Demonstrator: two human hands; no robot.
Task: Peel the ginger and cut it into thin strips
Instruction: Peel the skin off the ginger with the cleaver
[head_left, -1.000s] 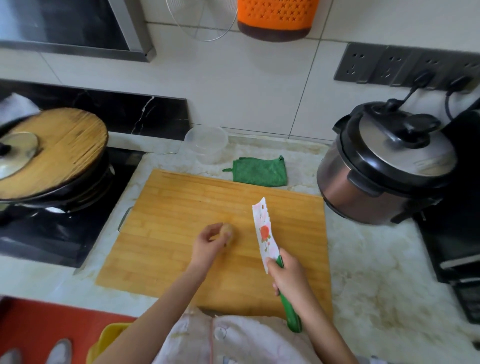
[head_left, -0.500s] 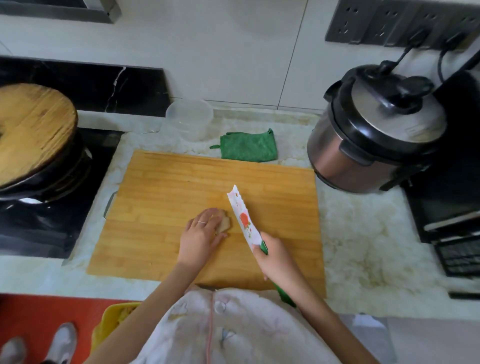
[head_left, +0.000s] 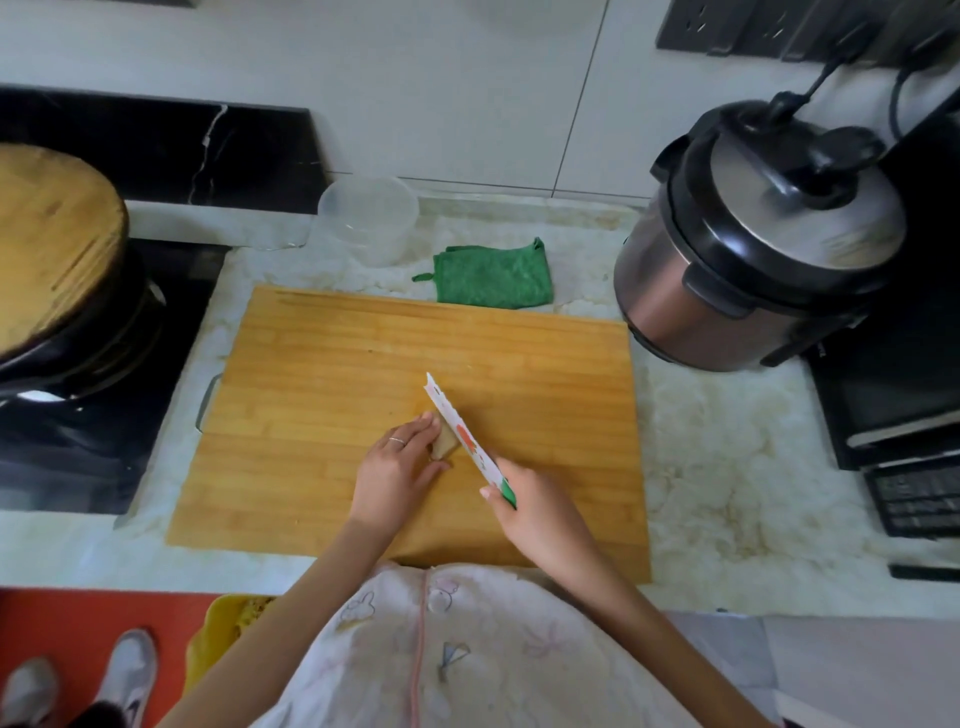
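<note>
My left hand (head_left: 397, 470) pins the ginger (head_left: 444, 444) to the cutting board (head_left: 337, 364), fingers curled over it. My right hand (head_left: 535, 512) grips the green handle of the knife (head_left: 462, 436), whose patterned blade lies right against the ginger's right side. Beyond the board are a green cloth (head_left: 493, 280) and a clear tub (head_left: 369, 218); the rice cooker (head_left: 753, 239) stands to the right.

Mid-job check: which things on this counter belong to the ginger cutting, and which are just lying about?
In the job:
ginger, held by the left hand
knife, held by the right hand
cutting board under them

Lying about:
green cloth
clear container
rice cooker
wooden lid on the pan at left
</note>
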